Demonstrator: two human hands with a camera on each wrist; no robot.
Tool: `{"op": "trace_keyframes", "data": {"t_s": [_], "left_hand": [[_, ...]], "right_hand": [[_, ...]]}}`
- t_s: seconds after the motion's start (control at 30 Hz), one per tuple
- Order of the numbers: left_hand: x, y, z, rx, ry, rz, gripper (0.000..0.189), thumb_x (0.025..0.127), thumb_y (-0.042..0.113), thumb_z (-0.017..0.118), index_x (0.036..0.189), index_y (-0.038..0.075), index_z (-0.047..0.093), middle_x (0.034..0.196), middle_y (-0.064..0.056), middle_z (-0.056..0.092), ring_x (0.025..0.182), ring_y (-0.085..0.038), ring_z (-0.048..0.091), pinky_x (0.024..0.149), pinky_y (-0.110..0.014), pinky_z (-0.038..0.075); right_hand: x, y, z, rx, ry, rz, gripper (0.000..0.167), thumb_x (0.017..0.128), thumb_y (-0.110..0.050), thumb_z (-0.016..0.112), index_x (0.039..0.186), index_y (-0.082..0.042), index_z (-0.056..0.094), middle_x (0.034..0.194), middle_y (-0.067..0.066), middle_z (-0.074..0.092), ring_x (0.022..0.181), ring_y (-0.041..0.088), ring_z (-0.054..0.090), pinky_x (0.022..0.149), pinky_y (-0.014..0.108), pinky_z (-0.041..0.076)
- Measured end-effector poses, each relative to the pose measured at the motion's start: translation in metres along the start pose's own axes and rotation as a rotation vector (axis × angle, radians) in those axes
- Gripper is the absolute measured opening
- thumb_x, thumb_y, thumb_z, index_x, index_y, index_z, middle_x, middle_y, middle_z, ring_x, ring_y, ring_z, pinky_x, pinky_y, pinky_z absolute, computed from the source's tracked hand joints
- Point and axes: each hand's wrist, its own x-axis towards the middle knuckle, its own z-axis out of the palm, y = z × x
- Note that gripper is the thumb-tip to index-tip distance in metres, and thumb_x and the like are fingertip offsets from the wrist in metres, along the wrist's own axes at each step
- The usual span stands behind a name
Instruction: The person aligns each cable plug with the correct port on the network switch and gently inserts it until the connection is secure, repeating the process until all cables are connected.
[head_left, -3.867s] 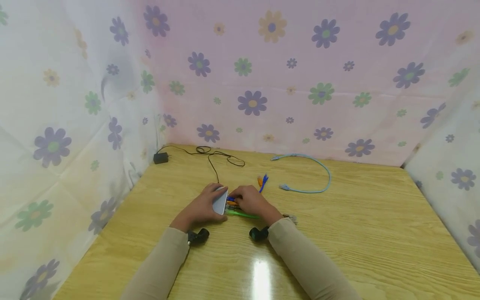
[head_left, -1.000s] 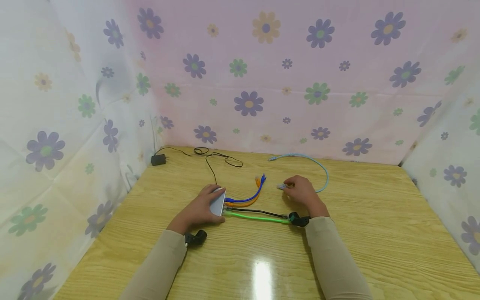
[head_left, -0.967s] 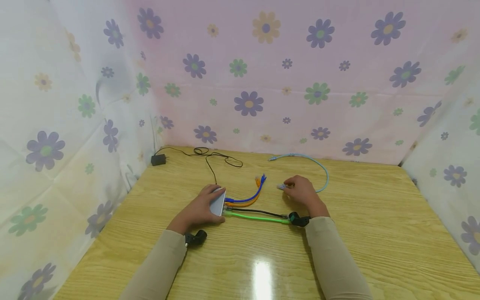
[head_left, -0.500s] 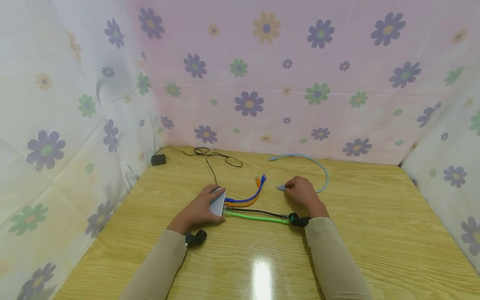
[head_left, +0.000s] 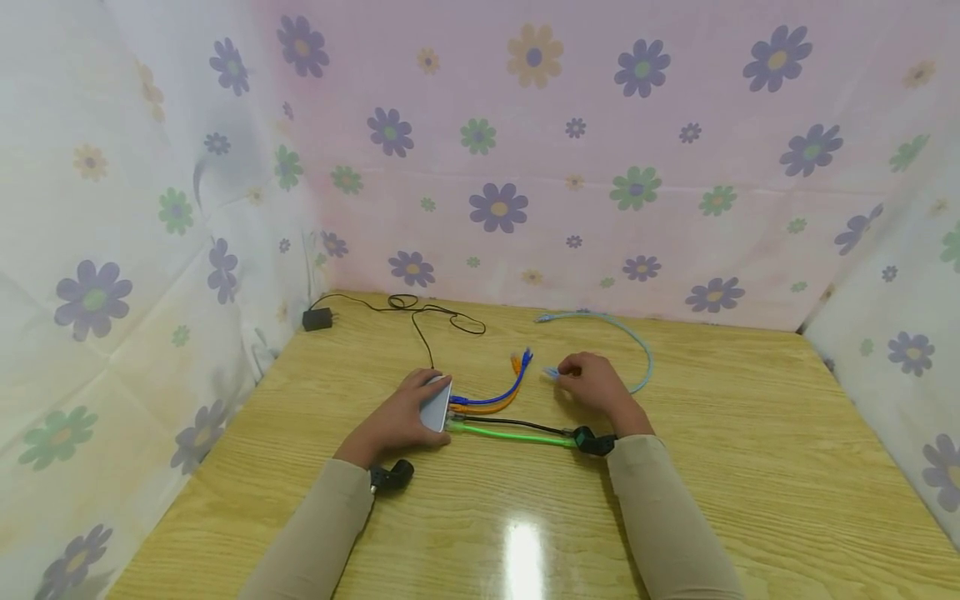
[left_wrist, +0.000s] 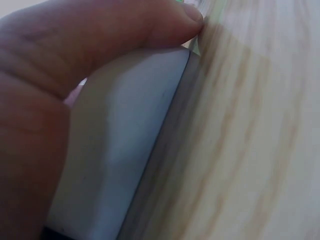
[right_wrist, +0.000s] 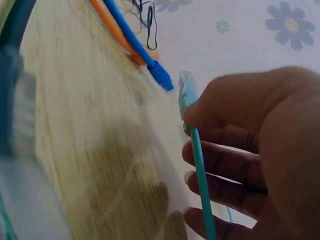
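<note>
My left hand [head_left: 397, 419] grips a small white network switch [head_left: 436, 406], thumb along its near side and fingers over the far side. In the left wrist view the thumb lies against the casing [left_wrist: 125, 130]. Blue [head_left: 495, 398], orange [head_left: 491, 409], black [head_left: 517, 423] and green [head_left: 517, 436] network cables run out of its right side. My right hand [head_left: 596, 385] pinches the near plug of a light blue network cable [head_left: 643, 350] between thumb and fingers. The right wrist view shows its clear plug [right_wrist: 186, 92] pointing away from the hand, close to the loose blue plug [right_wrist: 161, 76].
A black power adapter [head_left: 317, 318] lies at the back left, its thin looped cord [head_left: 431, 333] reaching the switch. The light blue cable's other plug [head_left: 543, 318] rests near the back edge. Flowered cloth [head_left: 480, 150] walls the wooden table [head_left: 480, 517] at the back and sides.
My right hand went from the cables at the switch to the light blue cable, pinched its near plug, and just now shifted it left, dragging the cable along. My left hand stays on the switch.
</note>
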Motion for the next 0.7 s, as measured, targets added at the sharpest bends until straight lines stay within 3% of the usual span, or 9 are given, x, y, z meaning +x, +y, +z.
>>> {"op": "trace_keyframes", "data": {"t_s": [0.2, 0.47, 0.7], "left_hand": [[0.000, 0.000, 0.000, -0.006, -0.003, -0.005, 0.100, 0.066, 0.047, 0.083, 0.152, 0.023, 0.036, 0.156, -0.003, 0.029, 0.142, -0.029, 0.026, 0.096, -0.045, 0.043], [0.000, 0.000, 0.000, 0.000, 0.000, 0.007, 0.099, 0.067, 0.048, 0.082, 0.151, 0.023, 0.036, 0.156, -0.003, 0.029, 0.143, -0.030, 0.025, 0.095, -0.046, 0.043], [0.000, 0.000, -0.001, -0.009, 0.000, 0.013, 0.100, 0.067, 0.048, 0.083, 0.151, 0.023, 0.036, 0.156, -0.004, 0.029, 0.143, -0.030, 0.025, 0.095, -0.046, 0.042]], "right_hand": [[0.001, -0.003, 0.003, 0.071, -0.032, 0.019, 0.024, 0.095, -0.027, 0.059, 0.112, -0.013, 0.068, 0.112, 0.007, 0.067, 0.101, 0.023, 0.061, 0.085, 0.042, 0.049], [0.003, -0.010, 0.004, 0.237, -0.109, 0.057, 0.027, 0.097, -0.028, 0.057, 0.116, -0.011, 0.065, 0.095, 0.005, 0.072, 0.074, 0.016, 0.065, 0.067, 0.033, 0.051], [0.004, -0.016, 0.007, 0.225, -0.120, 0.042, 0.035, 0.101, -0.031, 0.048, 0.124, -0.010, 0.066, 0.097, 0.004, 0.072, 0.082, 0.016, 0.064, 0.073, 0.033, 0.050]]}}
